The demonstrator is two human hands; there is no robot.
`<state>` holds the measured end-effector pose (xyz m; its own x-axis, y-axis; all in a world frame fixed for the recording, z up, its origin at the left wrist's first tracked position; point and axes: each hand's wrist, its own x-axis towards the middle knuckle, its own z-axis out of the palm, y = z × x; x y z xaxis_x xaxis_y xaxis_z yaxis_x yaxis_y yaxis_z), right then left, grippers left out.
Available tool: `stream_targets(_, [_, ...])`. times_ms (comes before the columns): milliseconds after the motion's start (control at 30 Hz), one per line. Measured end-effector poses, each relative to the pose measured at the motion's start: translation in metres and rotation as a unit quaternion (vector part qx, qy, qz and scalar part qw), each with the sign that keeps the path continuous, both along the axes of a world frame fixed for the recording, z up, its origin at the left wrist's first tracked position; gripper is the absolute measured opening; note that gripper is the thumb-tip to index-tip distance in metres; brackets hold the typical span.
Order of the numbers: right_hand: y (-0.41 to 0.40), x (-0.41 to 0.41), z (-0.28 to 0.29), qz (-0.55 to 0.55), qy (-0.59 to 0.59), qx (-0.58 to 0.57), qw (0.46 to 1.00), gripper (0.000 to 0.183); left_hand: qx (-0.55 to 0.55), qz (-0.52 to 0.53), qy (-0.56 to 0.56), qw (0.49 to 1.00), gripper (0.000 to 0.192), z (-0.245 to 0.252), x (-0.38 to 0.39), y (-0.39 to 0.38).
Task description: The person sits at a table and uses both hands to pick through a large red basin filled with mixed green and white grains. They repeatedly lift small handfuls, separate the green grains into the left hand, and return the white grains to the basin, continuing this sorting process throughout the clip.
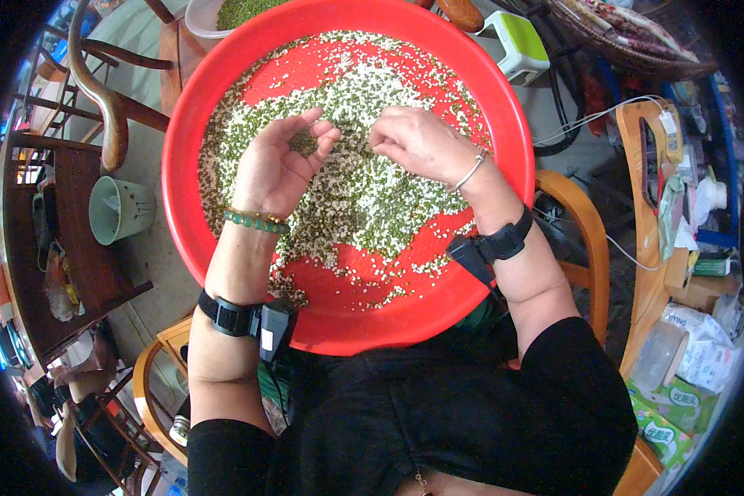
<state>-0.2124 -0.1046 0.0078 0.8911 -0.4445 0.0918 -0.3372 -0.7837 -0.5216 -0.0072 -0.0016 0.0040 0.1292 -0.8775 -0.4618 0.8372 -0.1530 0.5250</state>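
Observation:
A large round red plastic basin (pixel 186 186) holds a loose spread of mixed green and whitish grains (pixel 372 217), like beans or seeds. My left hand (pixel 285 158) is over the left part of the grains, palm turned up and fingers curled apart; nothing is plainly seen in it. To its right, my right hand (pixel 412 139) hovers at the heap with fingers bent down and the thumb close to the index finger. Whether grains are pinched between those fingertips cannot be told. Red basin floor shows through around the near and far edges of the spread.
A clear tub (pixel 198 22) of green grains stands beyond the basin at upper left. Around it are a pale green bin (pixel 121 211), a white stool with a green top (pixel 518 46), a wooden chair arm (pixel 586 229) and a wicker basket (pixel 632 43). Another person's limbs show at lower left.

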Motion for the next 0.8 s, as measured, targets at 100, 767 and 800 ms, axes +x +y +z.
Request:
stream_targets(100, [-0.001, 0.000, 0.005, -0.024, -0.039, -0.026, 0.999, 0.009, -0.001, 0.012, 0.002, 1.000, 0.026, 0.000, -0.003, -0.001])
stream_targets(767, [0.000, 0.012, 0.018, -0.098, -0.186, -0.014, 0.978, 0.009, 0.008, -0.079, 0.006, 0.997, 0.030, 0.013, -0.018, 0.001])
stream_targets(800, [0.002, 0.012, 0.021, -0.112, -0.175, -0.003, 0.978, 0.010, 0.009, -0.079, 0.012, 0.997, 0.031, 0.015, -0.018, 0.001])
